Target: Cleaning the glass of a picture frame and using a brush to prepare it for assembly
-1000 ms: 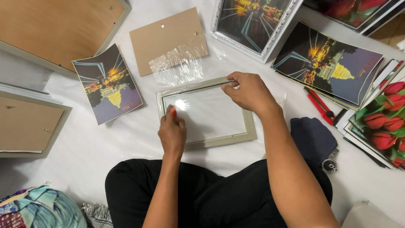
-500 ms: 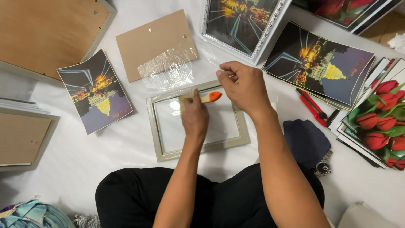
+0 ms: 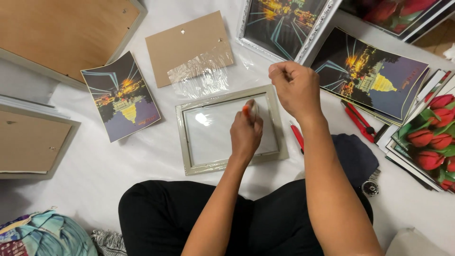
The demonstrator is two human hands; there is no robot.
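A small grey-green picture frame [image 3: 187, 142] lies face down on the white sheet in front of my crossed legs, with its glass showing. My left hand [image 3: 246, 135] rests over the right part of the glass and grips a small orange-handled tool [image 3: 246, 109], tip pointing up toward the frame's top edge. My right hand [image 3: 295, 87] hovers above the frame's upper right corner. Its fingers are curled tight and pinched together, and nothing shows in them.
A brown backing board [image 3: 185, 42] and crumpled clear wrap [image 3: 204, 78] lie behind the frame. A night-city print [image 3: 121, 97] lies to the left. Larger frames [image 3: 61, 33] lie face down at far left. Red cutters [image 3: 358, 121], tulip prints [image 3: 426, 142] and a dark cloth [image 3: 355, 156] are to the right.
My left hand slid from the glass's left side to its right part and now holds the orange tool upright. My right hand lifted off the frame's top edge.
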